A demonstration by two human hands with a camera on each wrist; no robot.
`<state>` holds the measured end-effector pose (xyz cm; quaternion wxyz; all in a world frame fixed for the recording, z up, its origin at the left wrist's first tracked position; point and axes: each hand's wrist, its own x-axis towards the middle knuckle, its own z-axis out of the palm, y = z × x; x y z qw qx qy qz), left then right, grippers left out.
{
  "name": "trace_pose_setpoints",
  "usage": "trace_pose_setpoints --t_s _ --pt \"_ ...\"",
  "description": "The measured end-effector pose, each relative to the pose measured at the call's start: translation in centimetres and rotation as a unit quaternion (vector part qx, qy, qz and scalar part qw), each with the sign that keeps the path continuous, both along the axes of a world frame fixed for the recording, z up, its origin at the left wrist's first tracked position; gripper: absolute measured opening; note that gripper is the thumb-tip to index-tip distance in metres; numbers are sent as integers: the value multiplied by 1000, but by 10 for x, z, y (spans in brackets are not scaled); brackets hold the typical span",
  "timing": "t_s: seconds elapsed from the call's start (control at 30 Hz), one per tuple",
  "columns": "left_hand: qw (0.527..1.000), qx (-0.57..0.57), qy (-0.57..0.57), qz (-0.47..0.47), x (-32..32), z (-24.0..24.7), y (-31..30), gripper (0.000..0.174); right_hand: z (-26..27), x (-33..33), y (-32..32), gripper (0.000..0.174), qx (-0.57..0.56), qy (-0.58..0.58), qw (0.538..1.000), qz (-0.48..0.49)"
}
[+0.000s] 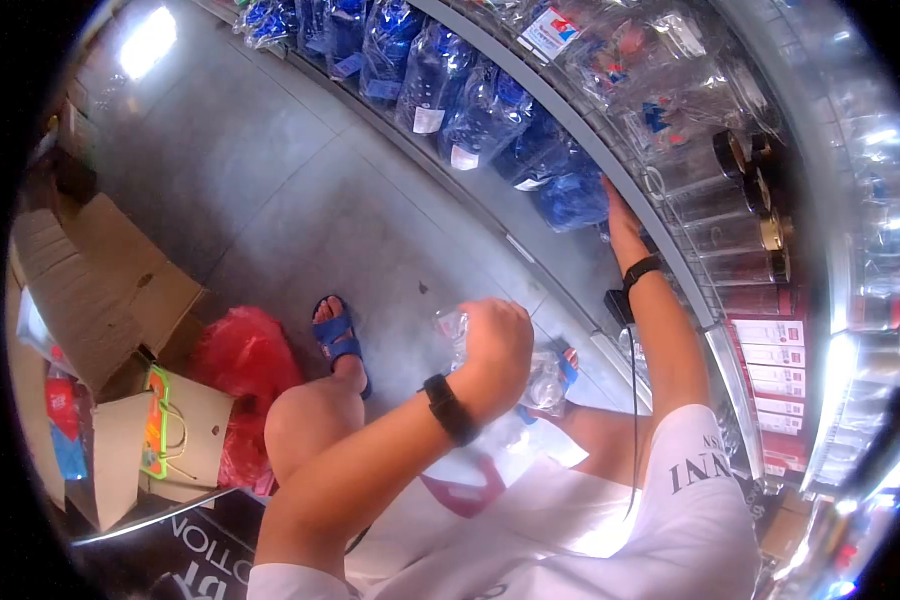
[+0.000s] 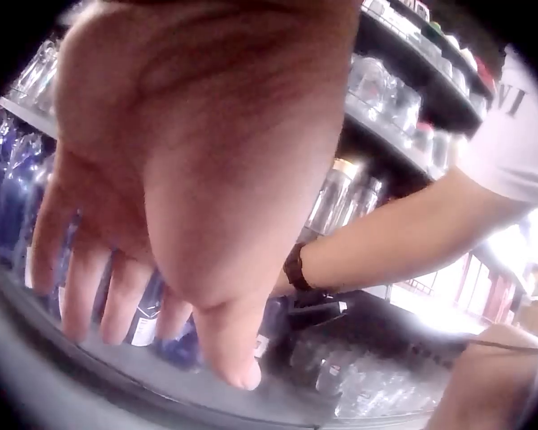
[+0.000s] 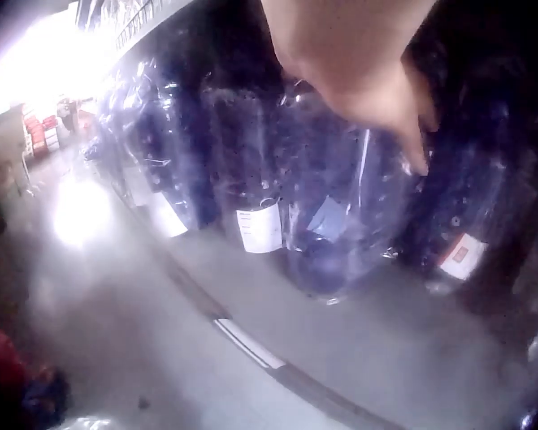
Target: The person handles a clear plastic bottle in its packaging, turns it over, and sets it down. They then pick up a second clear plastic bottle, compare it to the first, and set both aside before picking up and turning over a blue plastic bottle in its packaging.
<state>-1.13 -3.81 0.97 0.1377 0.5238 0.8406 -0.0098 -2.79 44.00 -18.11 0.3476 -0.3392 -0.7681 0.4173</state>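
Observation:
In the head view my left hand [image 1: 497,350] hangs over my lap, beside clear plastic-wrapped items [image 1: 546,384]. The left wrist view shows its palm and extended fingers with nothing held. My right hand [image 1: 622,215] reaches under a shelf edge to a blue bottle in clear wrap [image 1: 572,203], the nearest in a row. In the right wrist view that hand comes down over the upper part of a wrapped blue bottle [image 3: 327,237]. One finger points down beside the bottle; the others are hidden, and I cannot tell whether they grip it.
More wrapped blue bottles [image 1: 470,115] stand along the low shelf. Above it, a shelf edge [image 1: 580,125] curves past my right arm, with jars [image 1: 710,235] and boxes [image 1: 770,355] behind. Cardboard boxes [image 1: 120,285] and a red plastic bag [image 1: 245,365] sit on the floor at left.

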Motion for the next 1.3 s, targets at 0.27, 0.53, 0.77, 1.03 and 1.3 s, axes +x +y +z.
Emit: trace_pose_setpoints --t_s 0.27,0.53,0.77,1.03,1.3 --pt "999 -14 20 21 -3 -11 -4 33 16 4 -17 85 138 -199 970 -39" --pt "1000 17 14 14 -8 -14 -5 43 89 55 -145 76 170 -78 978 -88" --pt "1000 12 -4 -2 -3 -27 4 44 73 90 -123 74 41 14 996 -75" --pt "1000 20 9 -11 -6 -20 -1 44 71 144 -135 77 -189 99 966 -143" --pt "999 33 10 -23 -7 -22 -7 44 72 192 -141 80 -309 97 922 -211"
